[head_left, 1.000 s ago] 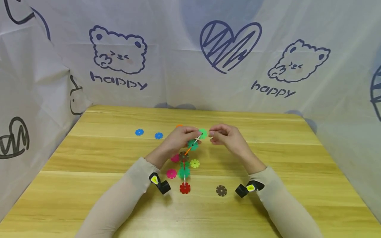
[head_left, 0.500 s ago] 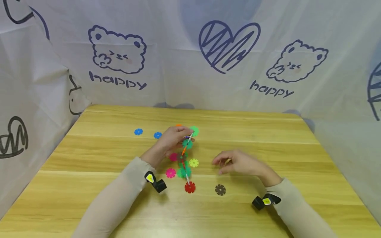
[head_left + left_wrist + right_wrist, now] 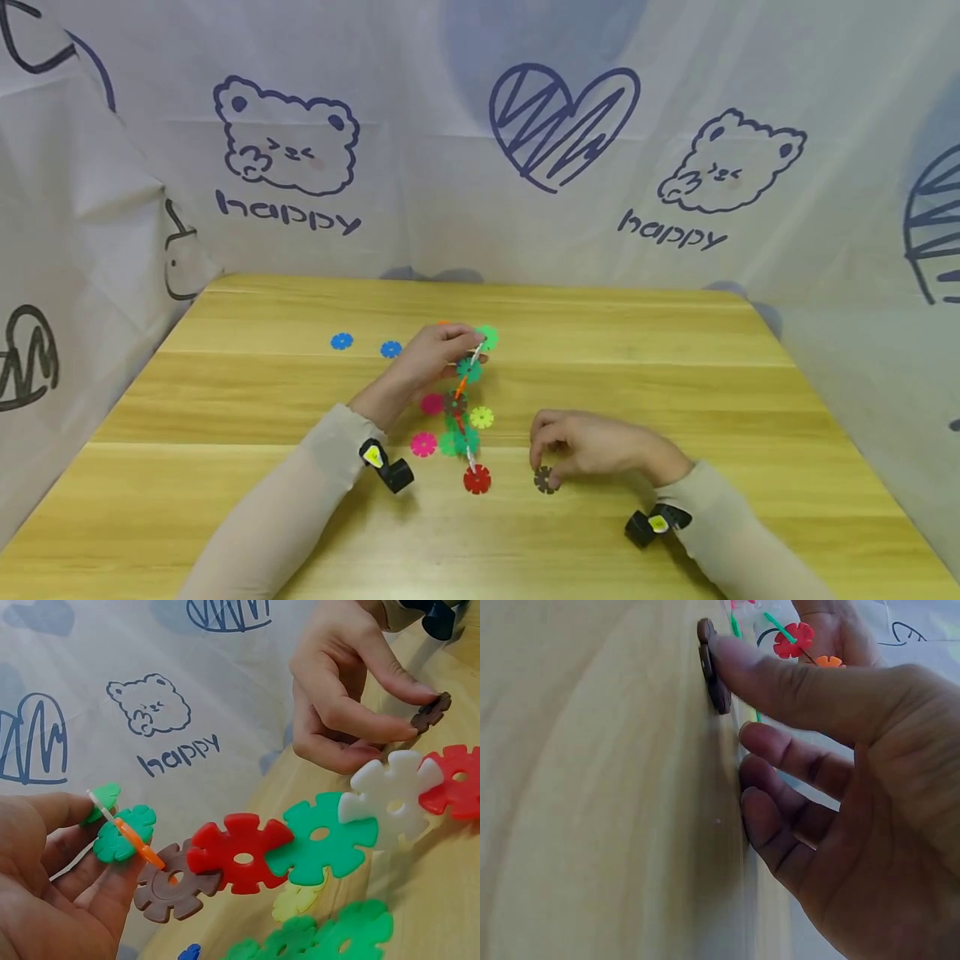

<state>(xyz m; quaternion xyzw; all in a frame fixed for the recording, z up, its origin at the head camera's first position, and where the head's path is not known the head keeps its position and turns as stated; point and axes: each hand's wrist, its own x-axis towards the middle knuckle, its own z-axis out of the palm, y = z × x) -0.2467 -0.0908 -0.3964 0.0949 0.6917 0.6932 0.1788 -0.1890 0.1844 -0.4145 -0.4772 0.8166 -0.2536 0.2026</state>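
My left hand point(image 3: 429, 360) pinches one end of a chain of slotted plastic flower discs, with a light green disc point(image 3: 487, 337) at its fingertips. In the left wrist view the chain runs on through a green disc point(image 3: 127, 832), an orange disc point(image 3: 138, 841), a brown disc point(image 3: 159, 896), a red disc point(image 3: 241, 827), another green disc point(image 3: 300, 855) and a white disc point(image 3: 382, 780). A second red disc point(image 3: 477, 480) ends it, nearest the body. Thumb and finger of my right hand point(image 3: 600, 443) pinch a loose brown disc point(image 3: 431, 712), which stands tilted at the tabletop.
Two blue discs, one point(image 3: 341, 341) farther left than the other point(image 3: 390, 349), lie at the back left of the wooden table point(image 3: 675, 375). Pink discs point(image 3: 423, 444), a yellow disc point(image 3: 482, 417) and several green discs point(image 3: 360, 930) lie under and beside the chain. White printed cloth point(image 3: 427, 167) hangs behind.
My right hand has left the chain's far end, come down toward the body and taken hold of the loose brown disc. The left hand has shifted slightly left with the chain.
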